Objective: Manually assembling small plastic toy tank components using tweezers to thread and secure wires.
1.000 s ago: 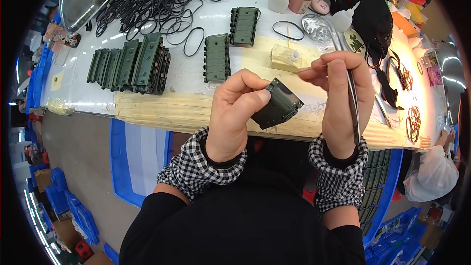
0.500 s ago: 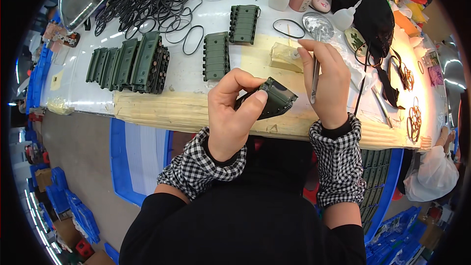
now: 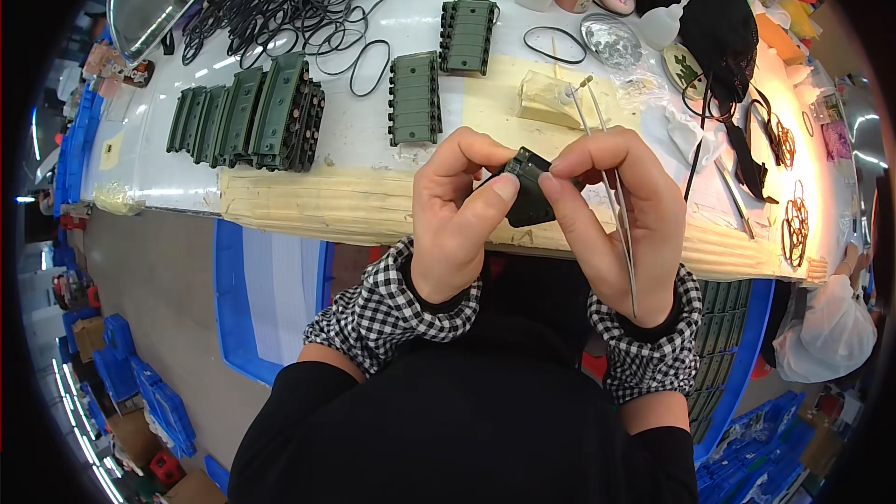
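Left hand (image 3: 457,210) and right hand (image 3: 611,210) pinching small dark-green moulded plastic part (image 3: 530,198), thin metal tweezers (image 3: 611,191) in right, above white bench (image 3: 373,145)

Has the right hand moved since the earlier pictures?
Yes. The right hand, with the tweezers, has come left to the small dark part in the left hand, below the yellow block on the table.

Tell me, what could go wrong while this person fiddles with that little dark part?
The small dark part is pinched only by fingertips of the left hand and right hand near the bench edge; it might slip and drop to the floor. The right hand also holds tweezers, whose tips point toward the small white bottle and could knock nearby clutter.
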The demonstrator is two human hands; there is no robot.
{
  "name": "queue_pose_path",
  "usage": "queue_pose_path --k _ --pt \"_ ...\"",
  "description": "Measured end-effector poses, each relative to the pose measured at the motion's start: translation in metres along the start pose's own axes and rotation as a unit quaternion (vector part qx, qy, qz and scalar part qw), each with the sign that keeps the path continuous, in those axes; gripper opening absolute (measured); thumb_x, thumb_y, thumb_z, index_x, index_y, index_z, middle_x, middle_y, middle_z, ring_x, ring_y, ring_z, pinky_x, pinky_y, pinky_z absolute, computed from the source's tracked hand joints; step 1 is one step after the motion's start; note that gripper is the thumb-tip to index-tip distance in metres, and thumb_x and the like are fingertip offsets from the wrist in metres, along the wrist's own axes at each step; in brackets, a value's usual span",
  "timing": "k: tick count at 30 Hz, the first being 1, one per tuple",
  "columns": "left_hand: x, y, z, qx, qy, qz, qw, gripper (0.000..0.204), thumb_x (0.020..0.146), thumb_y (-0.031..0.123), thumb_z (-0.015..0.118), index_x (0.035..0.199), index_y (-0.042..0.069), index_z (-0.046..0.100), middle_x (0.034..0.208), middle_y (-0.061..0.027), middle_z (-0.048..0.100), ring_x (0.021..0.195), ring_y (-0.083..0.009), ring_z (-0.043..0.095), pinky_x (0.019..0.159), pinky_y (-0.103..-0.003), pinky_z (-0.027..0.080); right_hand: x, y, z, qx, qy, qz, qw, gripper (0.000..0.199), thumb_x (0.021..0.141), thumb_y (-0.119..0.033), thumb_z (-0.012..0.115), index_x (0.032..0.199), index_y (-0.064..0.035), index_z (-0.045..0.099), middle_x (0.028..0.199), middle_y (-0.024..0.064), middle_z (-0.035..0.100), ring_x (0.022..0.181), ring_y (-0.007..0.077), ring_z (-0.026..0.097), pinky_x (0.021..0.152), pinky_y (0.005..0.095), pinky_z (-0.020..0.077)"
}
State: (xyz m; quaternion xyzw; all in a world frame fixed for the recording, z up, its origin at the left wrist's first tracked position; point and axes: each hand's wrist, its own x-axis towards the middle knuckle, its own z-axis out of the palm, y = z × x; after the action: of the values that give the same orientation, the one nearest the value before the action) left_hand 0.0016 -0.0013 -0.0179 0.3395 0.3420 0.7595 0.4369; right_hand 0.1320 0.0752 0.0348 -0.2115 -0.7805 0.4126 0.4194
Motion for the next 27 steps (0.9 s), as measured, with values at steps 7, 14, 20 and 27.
queue_pose_path --k 7,14,20,27 --pt "-0.001 0.000 0.004 -0.005 0.008 -0.022 1.000 0.015 0.086 0.009 0.059 0.098 0.002 0.054 0.090 -0.0031 0.061 0.079 -0.0049 0.052 0.071 -0.021 0.043 0.001 0.000 -0.002 -0.001 0.000 0.006 1.000 0.017 0.074 0.007 0.067 0.086 -0.0025 0.059 0.076 0.0043 0.059 0.064 0.0131 0.055 0.059 0.0243 0.0450" --pt "-0.001 -0.004 -0.001 0.054 0.019 0.010 0.998 0.016 0.083 0.008 0.060 0.097 0.001 0.055 0.088 -0.0014 0.059 0.080 -0.0065 0.050 0.074 -0.023 0.041 0.000 0.000 0.001 0.006 0.007 -0.003 1.000 0.017 0.073 0.008 0.068 0.085 -0.0027 0.060 0.076 0.0051 0.060 0.065 0.0151 0.056 0.060 0.0253 0.0454" --pt "0.000 0.003 0.004 0.259 0.053 0.119 0.957 0.018 0.068 0.006 0.063 0.086 0.004 0.059 0.077 -0.0008 0.057 0.073 -0.0115 0.049 0.078 -0.028 0.033 -0.005 0.012 0.002 0.032 -0.001 0.000 0.999 0.019 0.072 0.008 0.069 0.085 -0.0031 0.061 0.076 0.0056 0.060 0.068 0.0178 0.057 0.064 0.0270 0.0461" --pt "0.008 0.009 -0.001 0.587 0.042 0.329 0.738 0.022 0.054 0.017 0.064 0.075 0.011 0.061 0.067 0.0008 0.053 0.060 -0.0173 0.048 0.071 -0.032 0.028 -0.003 0.016 -0.005 -0.128 -0.023 -0.083 0.988 0.024 0.072 0.006 0.069 0.093 -0.0052 0.066 0.077 0.0075 0.060 0.073 0.0239 0.058 0.066 0.0307 0.0463"
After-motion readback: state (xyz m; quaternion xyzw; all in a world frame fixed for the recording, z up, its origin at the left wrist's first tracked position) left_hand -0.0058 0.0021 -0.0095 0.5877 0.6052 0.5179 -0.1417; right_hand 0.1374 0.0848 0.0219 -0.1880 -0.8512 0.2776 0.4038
